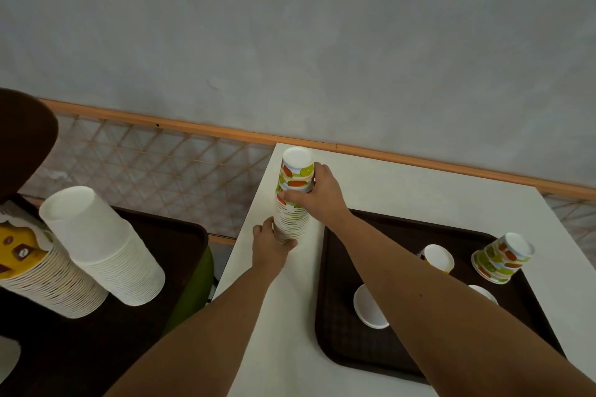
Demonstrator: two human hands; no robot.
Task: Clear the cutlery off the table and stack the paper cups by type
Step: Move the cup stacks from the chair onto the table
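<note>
Stacking fruit-print paper cups [292, 203]: left hand [269, 246] grips the stack's base, right hand [317, 192] its top; the matching cup [501, 258] on the dark tray [419, 229] seems next.

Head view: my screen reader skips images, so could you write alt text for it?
The left hand grips the base and the right hand the upper part of a tall upside-down stack of patterned paper cups on a white table. Loose cups sit on a dark tray to its right.

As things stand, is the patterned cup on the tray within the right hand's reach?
Probably yes: nothing blocks the patterned cup, but the right hand grips the cup stack and must release first.
</note>
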